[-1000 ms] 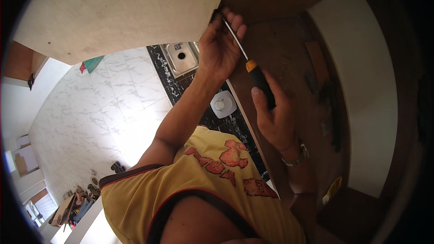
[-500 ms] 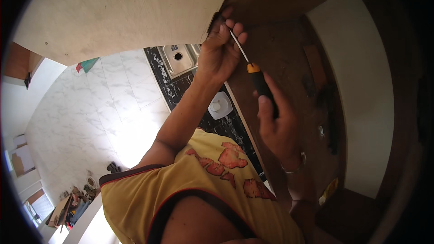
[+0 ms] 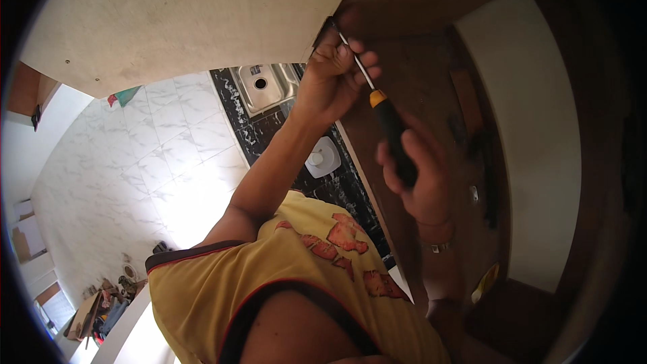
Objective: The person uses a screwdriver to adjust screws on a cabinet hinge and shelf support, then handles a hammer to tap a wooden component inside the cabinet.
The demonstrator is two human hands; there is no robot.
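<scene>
My right hand [image 3: 421,168] grips the dark handle [image 3: 393,131] of a screwdriver with a yellow collar. Its steel shaft [image 3: 365,70] runs up toward a dark metal fitting [image 3: 325,31] at the edge of a pale wooden panel [image 3: 182,10]. My left hand [image 3: 333,77] is at that fitting, its curled fingers around the upper shaft; whether they also hold a small piece at the tip cannot be told.
A brown cabinet interior [image 3: 424,61] with dark loose items [image 3: 486,175] is on the right. Below left are a steel sink [image 3: 276,87] in a black counter, a white dish [image 3: 327,158], a tiled floor [image 3: 148,155] and a pile of odds and ends [image 3: 108,310].
Both hands have shifted slightly rightward in the view. My right hand has also moved down a little and shifted its grip on the handle. The left thumb now lies against the shaft.
</scene>
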